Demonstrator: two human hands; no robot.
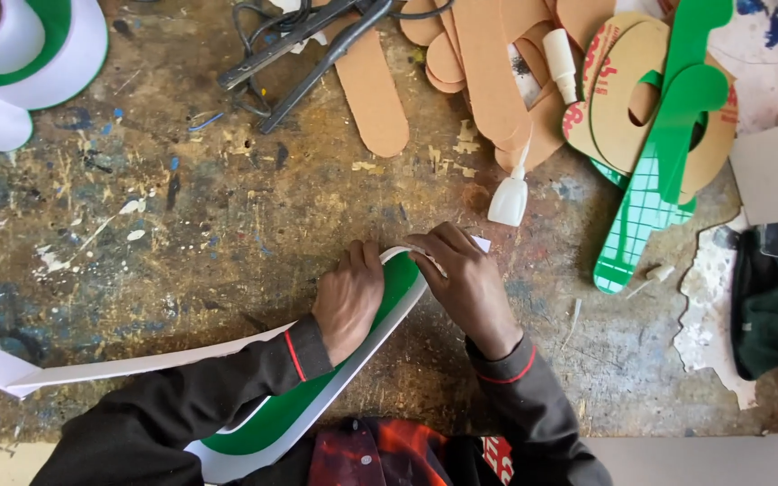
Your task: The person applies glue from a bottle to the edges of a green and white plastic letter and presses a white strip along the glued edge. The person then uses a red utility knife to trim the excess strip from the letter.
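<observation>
Your left hand point(348, 297) and right hand point(465, 283) clenched their fingers on the curved green panel's point(389, 301) white rim strip point(137, 364), bare paint-flecked counter point(182, 225) beyond

A workshop: paint-spattered workbench point(182, 225), glue bottle point(509, 193), cut-out shapes point(488, 63).

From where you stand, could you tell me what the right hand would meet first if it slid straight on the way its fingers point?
Probably the left hand: the right hand points left along the green-and-white piece.
</observation>
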